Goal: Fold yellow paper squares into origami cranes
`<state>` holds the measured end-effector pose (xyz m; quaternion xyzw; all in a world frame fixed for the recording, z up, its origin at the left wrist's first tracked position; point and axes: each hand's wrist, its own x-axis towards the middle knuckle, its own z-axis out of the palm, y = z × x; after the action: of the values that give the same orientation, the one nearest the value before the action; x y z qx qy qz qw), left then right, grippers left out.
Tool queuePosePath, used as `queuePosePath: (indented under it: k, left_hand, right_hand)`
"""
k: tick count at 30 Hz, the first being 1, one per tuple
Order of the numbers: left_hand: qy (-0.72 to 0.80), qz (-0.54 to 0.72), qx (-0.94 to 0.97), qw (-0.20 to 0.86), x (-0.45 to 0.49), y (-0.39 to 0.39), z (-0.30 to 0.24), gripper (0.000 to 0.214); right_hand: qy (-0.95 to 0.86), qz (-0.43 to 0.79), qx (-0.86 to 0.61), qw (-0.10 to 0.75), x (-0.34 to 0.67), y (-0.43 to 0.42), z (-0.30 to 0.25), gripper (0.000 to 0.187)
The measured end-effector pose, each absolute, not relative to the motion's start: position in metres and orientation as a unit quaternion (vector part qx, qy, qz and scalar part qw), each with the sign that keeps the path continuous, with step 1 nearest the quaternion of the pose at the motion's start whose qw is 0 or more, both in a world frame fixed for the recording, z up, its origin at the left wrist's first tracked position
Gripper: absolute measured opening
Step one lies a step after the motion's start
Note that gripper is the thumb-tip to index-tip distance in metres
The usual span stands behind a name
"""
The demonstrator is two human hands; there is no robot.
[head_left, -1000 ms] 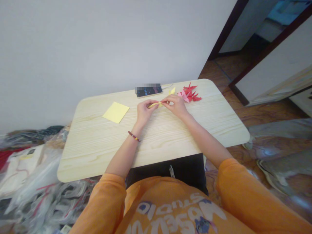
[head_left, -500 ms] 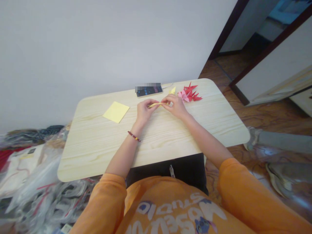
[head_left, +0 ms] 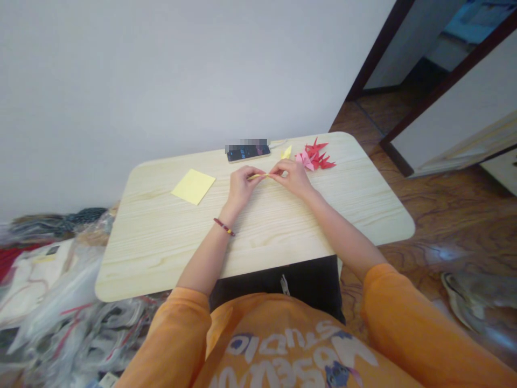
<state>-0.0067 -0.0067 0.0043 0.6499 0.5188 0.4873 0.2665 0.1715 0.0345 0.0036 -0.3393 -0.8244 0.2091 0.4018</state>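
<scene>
Both of my hands meet over the far middle of a light wooden table [head_left: 161,253]. My left hand [head_left: 239,188] and my right hand [head_left: 294,178] each pinch one end of a narrow folded yellow paper [head_left: 258,176], held just above the tabletop. A bead bracelet sits on my left wrist. A flat stack of yellow paper squares [head_left: 193,186] lies to the left of my hands. Right of them are a small folded yellow piece [head_left: 286,153], a pink folded piece [head_left: 302,159] and several red folded paper cranes [head_left: 318,153].
A phone [head_left: 247,152] with a cable lies at the table's far edge by the white wall. Plastic bags and clothes [head_left: 48,302] are heaped on the floor to the left. Wooden floor and a doorway [head_left: 407,70] lie to the right.
My hands have stayed in place, working the yellow strip with small finger movements. A grey blurred shape that crossed the floor at the right is gone.
</scene>
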Motion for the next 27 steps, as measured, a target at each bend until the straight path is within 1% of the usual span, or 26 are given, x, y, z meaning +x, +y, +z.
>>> queuePosePath:
  k: [3,9,13,18,27]
  left_hand:
    - [0.513,0.505,0.643,0.26,-0.0066,-0.0052,0.0018,0.015]
    - [0.524,0.499,0.577,0.38,-0.0067,-0.0033,-0.0012,0.025]
    - [0.499,0.511,0.541,0.444,-0.0052,-0.0062,0.0039,0.033]
    - [0.491,0.522,0.53,0.453,-0.0043,-0.0084,0.0077,0.037]
    - [0.484,0.536,0.53,0.444,-0.0099,-0.0041,0.0049,0.03]
  right_hand:
    - [-0.808,0.237,-0.355,0.406,0.1729,0.0355,0.0034,0.027]
    - [-0.779,0.283,-0.356,0.432,0.1732,0.0359,0.0058,0.033]
    - [-0.763,0.309,-0.339,0.454,0.1715,0.0333,0.0078,0.026]
    - [-0.761,0.33,-0.333,0.449,0.1703,0.0325,0.0076,0.019]
    - [-0.726,0.38,-0.345,0.458,0.1711,0.0353,0.0036,0.015]
